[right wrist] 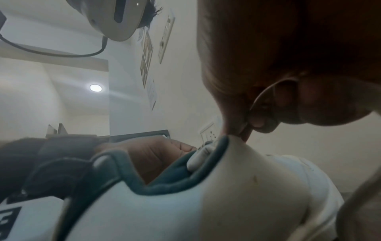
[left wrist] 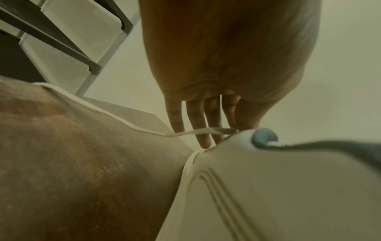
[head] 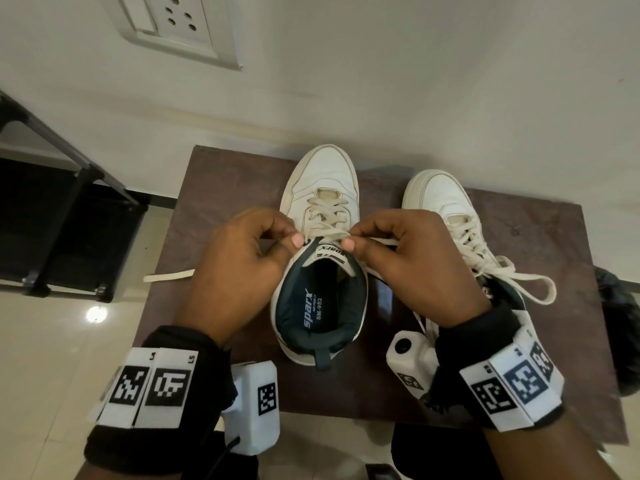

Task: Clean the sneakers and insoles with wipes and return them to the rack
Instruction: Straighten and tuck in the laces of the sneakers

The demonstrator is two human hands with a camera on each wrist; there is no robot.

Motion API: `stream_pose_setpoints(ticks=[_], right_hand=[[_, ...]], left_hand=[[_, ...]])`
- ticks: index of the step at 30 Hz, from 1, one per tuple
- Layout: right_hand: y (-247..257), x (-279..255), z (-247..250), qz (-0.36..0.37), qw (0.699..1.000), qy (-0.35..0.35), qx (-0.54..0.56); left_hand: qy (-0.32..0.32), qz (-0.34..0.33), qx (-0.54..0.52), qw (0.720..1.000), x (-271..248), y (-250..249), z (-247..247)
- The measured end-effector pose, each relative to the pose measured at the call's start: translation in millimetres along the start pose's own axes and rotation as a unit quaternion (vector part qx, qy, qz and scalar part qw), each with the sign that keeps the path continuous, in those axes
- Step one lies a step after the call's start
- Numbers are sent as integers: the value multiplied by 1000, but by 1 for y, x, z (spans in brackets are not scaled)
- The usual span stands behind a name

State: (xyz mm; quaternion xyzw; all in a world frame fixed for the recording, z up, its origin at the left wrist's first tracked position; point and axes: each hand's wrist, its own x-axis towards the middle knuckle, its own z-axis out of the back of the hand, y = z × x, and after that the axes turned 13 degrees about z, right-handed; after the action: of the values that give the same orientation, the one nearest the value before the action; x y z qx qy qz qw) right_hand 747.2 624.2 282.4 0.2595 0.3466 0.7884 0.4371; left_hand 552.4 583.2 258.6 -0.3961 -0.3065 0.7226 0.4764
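Note:
Two white sneakers stand on a small brown table point(head: 214, 188). The nearer sneaker point(head: 320, 188) has a dark teal lining and a printed insole point(head: 313, 313) inside. My left hand point(head: 242, 258) and right hand point(head: 412, 261) meet at the top of its tongue, and each pinches the cream shoelace point(head: 325, 232) between thumb and forefinger. A loose lace end point(head: 169, 274) trails off the table's left side. In the left wrist view the lace point(left wrist: 128, 122) runs across the table to my fingers point(left wrist: 198, 120). The second sneaker point(head: 446, 206) stands to the right, laces loosely looped.
A black shoe rack point(head: 69, 209) stands on the tiled floor to the left. A white wall with a switch plate point(head: 180, 26) rises behind the table. A dark bundle point(head: 620, 327) sits at the table's right edge.

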Motion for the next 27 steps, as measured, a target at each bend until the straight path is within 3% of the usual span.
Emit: stream_pose_setpoints(ticks=[7,10,14,17,19,21,24,27], right_hand=[[-3,1,4,44,996,-73,-40],[-10,-1,10,26,998,-34,-51],[-20,-6,16,-28,992,76,-102],[-20,-5,14,-48,994,66,-70],[-18,-3,12,-54,996,-14,73],[-13,1,11,-41,969,-91,226],[-2,5,0,-6,930,-123,345],[5,8,-12,4,908,-133,397]], left_hand=[[-69,-39,36,996,-5,-5,4],[-94,-60,68,991,-5,-3,8],[-96,-63,201,973,-4,4,12],[-77,-32,218,972,-2,6,11],[-63,-11,149,987,-3,6,10],[-41,46,-30,998,-5,-3,11],[14,67,-254,965,-7,-21,9],[55,40,-353,933,-5,-29,3]])
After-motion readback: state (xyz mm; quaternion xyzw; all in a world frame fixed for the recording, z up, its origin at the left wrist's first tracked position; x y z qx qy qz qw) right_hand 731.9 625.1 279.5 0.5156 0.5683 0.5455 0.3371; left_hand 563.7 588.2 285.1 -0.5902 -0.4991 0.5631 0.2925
